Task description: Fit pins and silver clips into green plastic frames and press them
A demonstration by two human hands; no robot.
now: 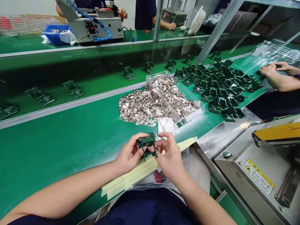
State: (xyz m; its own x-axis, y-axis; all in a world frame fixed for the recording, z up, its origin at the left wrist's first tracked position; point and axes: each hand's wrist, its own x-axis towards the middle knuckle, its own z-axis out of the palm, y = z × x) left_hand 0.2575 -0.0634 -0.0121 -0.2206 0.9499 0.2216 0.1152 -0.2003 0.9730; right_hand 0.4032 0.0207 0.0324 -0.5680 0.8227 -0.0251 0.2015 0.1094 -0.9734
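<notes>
Near the table's front edge, a dark green plastic frame part with prongs and cut-outs is held up between my two hands. My left hand grips its left side between thumb and fingers. On the right side, my right hand is closed, its thumb and fingertips pinching the part's edge, the index finger curved above. Whether a small metal piece is also in those fingers is hidden. Just beyond lie a loose heap of small silvery metal pieces and a clear plastic tray full of them.
A pile of green parts lies right of the tray. Several more parts sit on the green conveyor behind a metal rail. A crumpled white wrap and yellow tape are close by. A machine stands right; a co-worker's hands are beyond.
</notes>
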